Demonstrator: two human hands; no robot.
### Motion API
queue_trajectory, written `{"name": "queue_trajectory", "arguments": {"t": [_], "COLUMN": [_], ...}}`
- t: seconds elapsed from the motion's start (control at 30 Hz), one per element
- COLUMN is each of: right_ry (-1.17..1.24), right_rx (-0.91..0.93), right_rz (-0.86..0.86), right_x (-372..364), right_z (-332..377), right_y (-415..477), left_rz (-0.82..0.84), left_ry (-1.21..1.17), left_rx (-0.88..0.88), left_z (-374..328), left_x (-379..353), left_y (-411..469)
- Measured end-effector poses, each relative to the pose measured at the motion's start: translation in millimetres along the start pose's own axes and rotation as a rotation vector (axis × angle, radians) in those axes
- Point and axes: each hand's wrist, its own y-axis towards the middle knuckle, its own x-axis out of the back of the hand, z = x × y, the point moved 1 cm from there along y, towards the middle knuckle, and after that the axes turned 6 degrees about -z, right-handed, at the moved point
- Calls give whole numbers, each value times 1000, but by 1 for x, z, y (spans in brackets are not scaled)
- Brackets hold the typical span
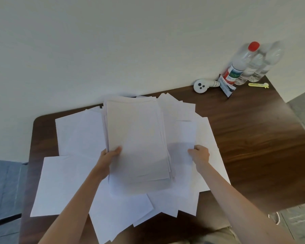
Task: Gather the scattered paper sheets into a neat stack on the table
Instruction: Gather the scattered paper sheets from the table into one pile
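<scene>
White paper stack (137, 138): your left hand (109, 155) is gripping it squared, right hand (200, 154) is pinching another sheet (185, 134), likely to add.

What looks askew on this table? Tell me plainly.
The loose sheets lie fanned at odd angles across the table, corners crossing. The left hand holds a stack whose edges are not flush; the right hand grips another sheet.

Matt white paper sheets (63, 187) on dark, smooth wood-grain table (253, 138)
</scene>
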Motion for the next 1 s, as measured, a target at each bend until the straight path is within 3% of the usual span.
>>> {"name": "queue_trajectory", "arguments": {"t": [0.17,0.47,0.53,0.67,0.8,1.0], "right_ry": [-47,347,409,428,288,329], "right_rx": [87,-227,-235,-181,-98,27], "right_rz": [66,221,295,471,594,397], "right_x": [5,12,16,19,15,7], "right_z": [9,25,22,13,7,7], "right_y": [11,13,14,17,10,1], "left_rz": [88,205,174,-66,-137,-105], "left_ry": [41,175,212,332,377,472], "left_rx": [33,18,-57,-272,-319,-322], "left_z": [5,26,30,31,32,31], "left_x": [-21,-79,-89,-101,-102,-92], "left_y": [-1,7,9,7,4,5]}}
